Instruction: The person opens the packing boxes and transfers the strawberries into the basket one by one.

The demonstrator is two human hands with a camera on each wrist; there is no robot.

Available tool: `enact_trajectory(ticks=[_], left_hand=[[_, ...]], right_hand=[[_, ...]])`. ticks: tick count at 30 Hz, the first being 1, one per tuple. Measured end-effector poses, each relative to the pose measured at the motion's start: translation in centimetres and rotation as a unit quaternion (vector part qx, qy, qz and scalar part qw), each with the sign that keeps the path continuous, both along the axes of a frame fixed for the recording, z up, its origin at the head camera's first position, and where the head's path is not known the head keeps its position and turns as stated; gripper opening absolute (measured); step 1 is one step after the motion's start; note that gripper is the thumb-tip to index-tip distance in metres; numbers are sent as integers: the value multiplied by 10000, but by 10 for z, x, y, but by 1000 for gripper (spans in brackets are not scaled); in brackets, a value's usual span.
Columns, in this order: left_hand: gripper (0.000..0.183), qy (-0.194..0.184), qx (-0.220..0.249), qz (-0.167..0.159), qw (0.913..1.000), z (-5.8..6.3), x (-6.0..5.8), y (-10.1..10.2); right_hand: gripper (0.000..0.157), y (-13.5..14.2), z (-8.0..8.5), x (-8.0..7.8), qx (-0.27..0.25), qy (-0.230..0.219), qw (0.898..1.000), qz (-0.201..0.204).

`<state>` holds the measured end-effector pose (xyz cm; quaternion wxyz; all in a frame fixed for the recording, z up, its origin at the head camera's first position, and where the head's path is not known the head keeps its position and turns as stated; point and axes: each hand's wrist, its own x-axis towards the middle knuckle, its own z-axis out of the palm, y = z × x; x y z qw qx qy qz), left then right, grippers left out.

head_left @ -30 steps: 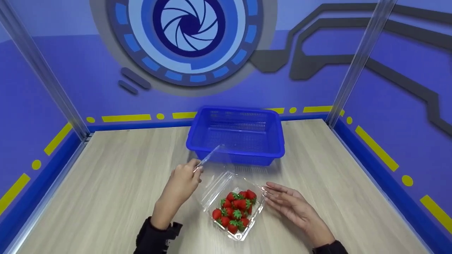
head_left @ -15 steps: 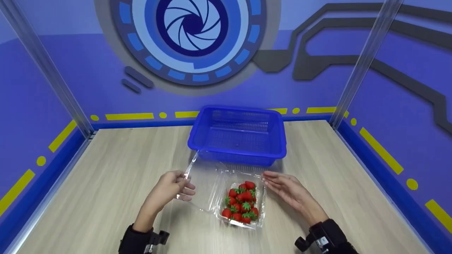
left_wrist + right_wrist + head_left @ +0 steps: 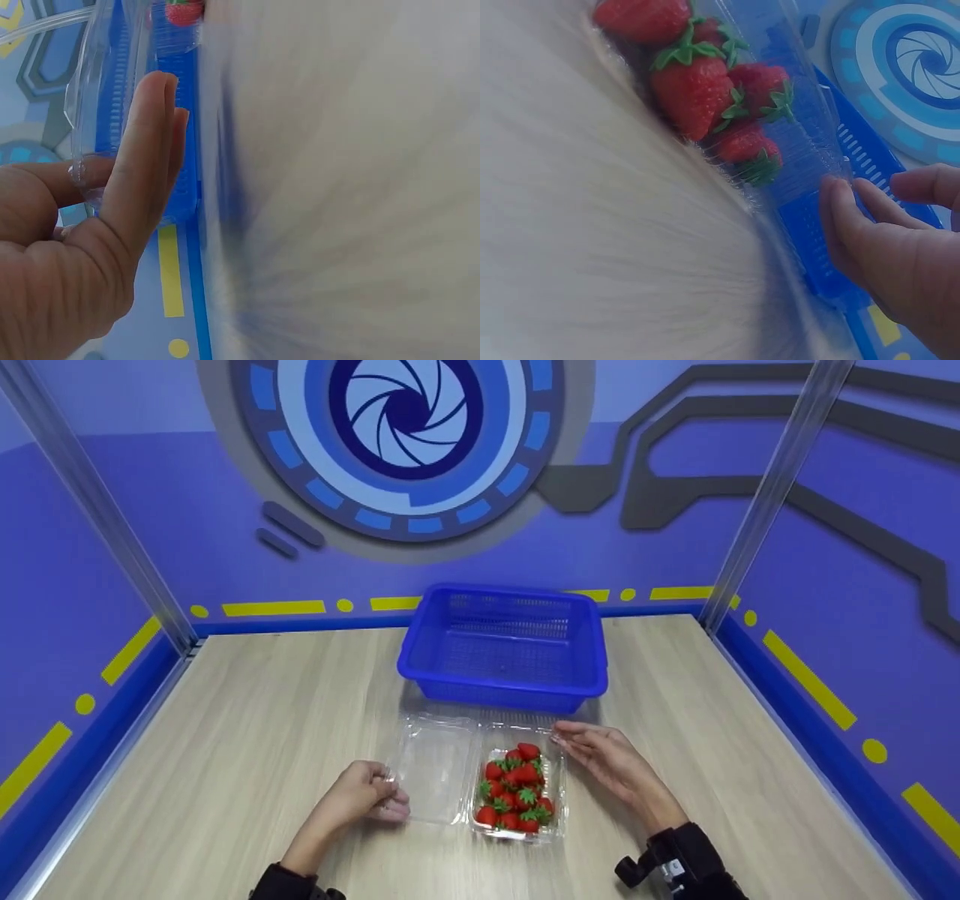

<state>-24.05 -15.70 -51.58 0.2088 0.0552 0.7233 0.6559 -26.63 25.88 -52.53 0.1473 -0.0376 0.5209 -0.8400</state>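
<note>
A clear plastic clamshell box lies unfolded on the table, its base filled with several red strawberries with green leaves. Its lid lies folded out to the left, nearly flat. My left hand pinches the lid's outer left edge; in the left wrist view, the edge passes between thumb and straight fingers. At the far right corner of the base, my right hand touches the rim with extended fingertips. The right wrist view shows those fingers against the clear wall beside the strawberries.
A blue perforated plastic basket stands just behind the clamshell, against the back wall. Blue printed panels enclose the wooden table at the back and both sides.
The lid has swung down to the left from its raised position, with my left hand lowering it. The box has turned straighter toward me. My right hand stays at its right side.
</note>
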Motion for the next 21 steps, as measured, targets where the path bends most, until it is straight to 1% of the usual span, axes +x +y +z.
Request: enact_trajectory(ticks=[4,6,8,10,12,14,15,16,18,19,20,21], left_hand=[[15,66,-290,-98,9995,1,0,0],[18,334,-568,-109,9978,3,-1,-1],[27,661,-974,29,9930,6,-1,-2],[35,1110,-1517,255,9818,10,-2,-4],[40,1420,-1985,524,9684,16,-4,-4],[40,1693,-2313,750,9551,22,-7,-4],[40,1807,-2397,827,9503,24,-10,-3],[39,1859,-2411,905,9482,27,-12,-2],[39,1996,-2397,1017,9447,30,-22,0],[39,2027,-2349,1071,9446,31,-28,2],[39,2050,-2307,1121,9446,32,-35,4],[38,2075,-2254,1183,9445,32,-43,5]], right_hand=[[39,1,1,0,53,29,10000,-27],[40,1,2,-1,155,92,9998,16],[42,1,3,-1,365,211,9991,104],[43,1,5,0,625,322,9974,152],[43,1,6,0,921,423,9947,177],[42,0,8,1,1287,540,9900,179],[42,0,9,2,1506,615,9865,175],[41,-1,10,4,1772,721,9814,162],[40,-4,14,7,2353,964,9671,60],[38,-6,16,9,2733,1118,9554,-46],[36,-9,18,12,3186,1307,9386,-203],[34,-12,19,14,3622,1504,9191,-374]])
